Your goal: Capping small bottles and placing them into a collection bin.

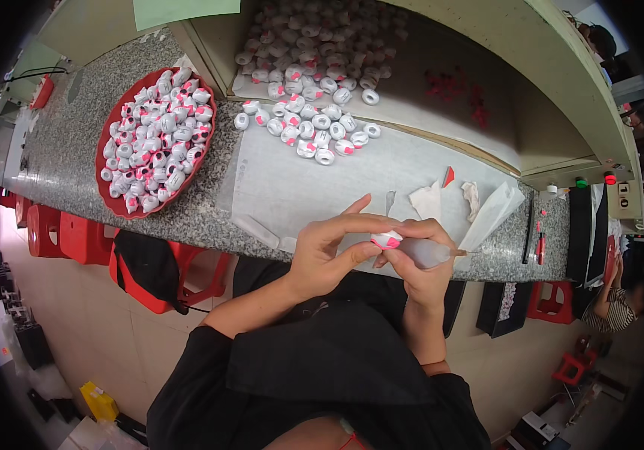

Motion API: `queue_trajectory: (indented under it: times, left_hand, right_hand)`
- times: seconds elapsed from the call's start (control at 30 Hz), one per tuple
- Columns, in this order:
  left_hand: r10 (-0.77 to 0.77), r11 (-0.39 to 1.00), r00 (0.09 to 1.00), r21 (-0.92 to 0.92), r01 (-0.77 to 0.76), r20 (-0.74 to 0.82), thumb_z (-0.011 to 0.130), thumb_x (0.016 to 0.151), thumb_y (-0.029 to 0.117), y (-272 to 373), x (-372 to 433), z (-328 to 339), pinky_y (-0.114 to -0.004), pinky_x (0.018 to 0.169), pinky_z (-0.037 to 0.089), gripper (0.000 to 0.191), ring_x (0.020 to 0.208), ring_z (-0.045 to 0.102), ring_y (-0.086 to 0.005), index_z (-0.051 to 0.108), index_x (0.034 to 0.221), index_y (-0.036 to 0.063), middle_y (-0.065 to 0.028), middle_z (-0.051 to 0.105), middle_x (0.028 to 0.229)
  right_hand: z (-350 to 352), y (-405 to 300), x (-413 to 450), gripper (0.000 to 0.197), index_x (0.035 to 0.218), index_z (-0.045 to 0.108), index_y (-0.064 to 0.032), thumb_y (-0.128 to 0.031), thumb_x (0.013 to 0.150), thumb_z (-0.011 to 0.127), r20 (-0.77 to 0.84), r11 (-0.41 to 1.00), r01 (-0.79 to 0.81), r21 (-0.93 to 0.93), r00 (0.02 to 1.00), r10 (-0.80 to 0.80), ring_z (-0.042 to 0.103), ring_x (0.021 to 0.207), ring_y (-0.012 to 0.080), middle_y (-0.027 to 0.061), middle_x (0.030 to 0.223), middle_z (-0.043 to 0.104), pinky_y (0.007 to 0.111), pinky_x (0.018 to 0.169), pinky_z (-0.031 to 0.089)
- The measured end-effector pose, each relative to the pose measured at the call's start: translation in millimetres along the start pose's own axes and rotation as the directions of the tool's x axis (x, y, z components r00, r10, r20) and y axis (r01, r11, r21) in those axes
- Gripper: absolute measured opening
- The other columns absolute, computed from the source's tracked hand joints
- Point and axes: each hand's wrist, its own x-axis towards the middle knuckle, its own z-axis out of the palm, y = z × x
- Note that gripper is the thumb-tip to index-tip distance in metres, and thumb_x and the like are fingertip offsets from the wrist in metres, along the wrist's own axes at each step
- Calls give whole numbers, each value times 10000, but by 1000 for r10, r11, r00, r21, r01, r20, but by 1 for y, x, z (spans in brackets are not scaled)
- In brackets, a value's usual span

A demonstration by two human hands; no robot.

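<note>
Between the thumb and fingers of my left hand (325,247) is a small white toy head (385,239) with a pink part on its lower side. My right hand (424,275) grips a translucent squeeze bottle (427,253), whose thin needle tip points right, away from the toy head. Fingertips of the right hand also meet the toy head. Both hands are just above the front edge of a white paper sheet (311,185). Farther back on that sheet, several white toy heads (322,135) with pink bows lie loose, some with their round openings upward.
A red scalloped basin (109,197) full of toy heads stands left on the granite counter (74,152). Many more heads (322,50) fill the shelf recess behind, with small pink pieces (462,90) to the right. Crumpled paper (426,201) and a red pen-like tool (541,248) lie right.
</note>
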Motion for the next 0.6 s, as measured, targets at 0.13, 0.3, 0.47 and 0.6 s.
queue_trajectory:
  times: [0.13,0.3,0.47,0.6]
  left_hand:
    - [-44,999,998,11,44,-46,555,732,21,5,1,4,-430,1000,149,224,847,558,-129,574,954,47,-77,599,920]
    - [24,992,998,-122,-16,64,621,698,32,2,0,2,-459,996,134,161,935,535,-185,582,848,77,-67,585,934]
    - [23,999,999,-32,-24,-40,621,682,5,11,-8,-18,-462,995,144,157,929,534,-186,589,824,63,-63,593,887]
    - [321,896,872,416,-154,-369,623,652,-34,48,-1,-81,-271,770,376,184,845,459,-148,569,817,26,-61,488,873]
  right_hand:
    - [-1,0,-2,226,862,506,42,112,656,570,-51,995,-84,58,995,87,557,655,151,114,777,550,234,553,468]
    - [-14,2,-12,217,807,539,26,59,615,635,-32,987,16,-161,999,-22,519,711,142,111,794,555,243,639,417]
    - [11,10,4,301,919,504,39,57,635,601,60,991,-20,-136,998,28,513,628,151,127,795,534,237,558,443]
    - [29,12,25,490,1124,401,38,64,653,530,120,989,-70,-129,989,86,486,545,129,144,806,506,220,462,440]
